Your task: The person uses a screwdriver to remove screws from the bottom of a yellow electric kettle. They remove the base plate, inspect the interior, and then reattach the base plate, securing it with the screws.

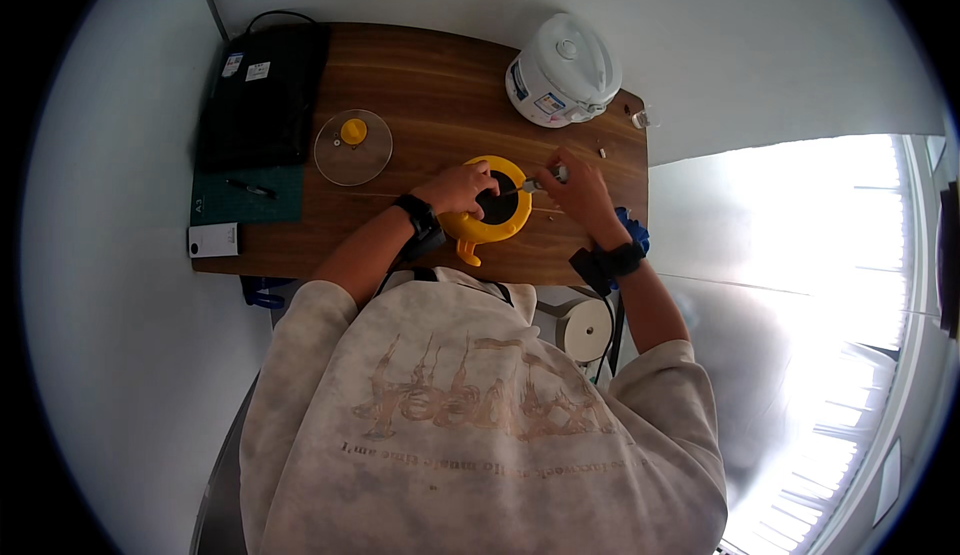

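A yellow round pot-like body (516,227) with a dark round middle lies on the table in front of me, its curved handle (468,253) toward me. My left hand (458,191) reaches over its left rim. Those fingers are bent down into the dark middle; whatever their tips pinch is hidden. From the right, my right hand (578,195) grips what looks like a screwdriver (532,186) with a pale handle. Its thin shaft points left into the dark middle, close to my left fingertips. The tip's exact contact cannot be made out.
Left of the pot is a clear round lid (338,169) with a yellow knob (353,132) and tiny parts. Farther left are a black bag (262,105), green mat (215,190), pen (252,189) and white box (214,241). A white rice cooker (563,73) stands back right.
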### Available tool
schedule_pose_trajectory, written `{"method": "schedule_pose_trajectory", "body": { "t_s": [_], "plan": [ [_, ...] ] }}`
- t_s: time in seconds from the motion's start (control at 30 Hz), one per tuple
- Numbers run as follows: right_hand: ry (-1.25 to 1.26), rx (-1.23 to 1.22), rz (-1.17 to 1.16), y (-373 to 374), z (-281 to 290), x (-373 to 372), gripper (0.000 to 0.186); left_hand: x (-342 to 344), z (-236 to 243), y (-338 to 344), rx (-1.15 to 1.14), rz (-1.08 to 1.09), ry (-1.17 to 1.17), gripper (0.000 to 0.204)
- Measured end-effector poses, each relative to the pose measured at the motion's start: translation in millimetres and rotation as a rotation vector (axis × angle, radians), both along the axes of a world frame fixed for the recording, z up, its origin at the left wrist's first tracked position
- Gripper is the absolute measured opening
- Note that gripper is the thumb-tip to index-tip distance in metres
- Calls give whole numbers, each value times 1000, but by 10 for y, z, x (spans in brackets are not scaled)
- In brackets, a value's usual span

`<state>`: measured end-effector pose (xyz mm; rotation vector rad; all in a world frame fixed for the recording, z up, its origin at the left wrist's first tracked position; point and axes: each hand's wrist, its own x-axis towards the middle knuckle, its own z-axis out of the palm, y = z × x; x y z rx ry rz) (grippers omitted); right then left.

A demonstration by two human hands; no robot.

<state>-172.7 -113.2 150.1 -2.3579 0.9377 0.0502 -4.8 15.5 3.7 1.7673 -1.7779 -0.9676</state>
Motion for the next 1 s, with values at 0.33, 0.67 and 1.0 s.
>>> {"method": "schedule_pose_trajectory", "body": {
  "t_s": [0.33,0.67,1.0],
  "plan": [
    [-40,-154,80,47,-79,-87,28,-4,-23,-2,-5,6,12,56],
    [-135,-184,119,137,-62,-90,28,2,-15,7,-17,-3,9,56],
    [-122,-156,115,229,-42,-151,28,-3,32,11,-3,-4,7,57]
  ]
}}
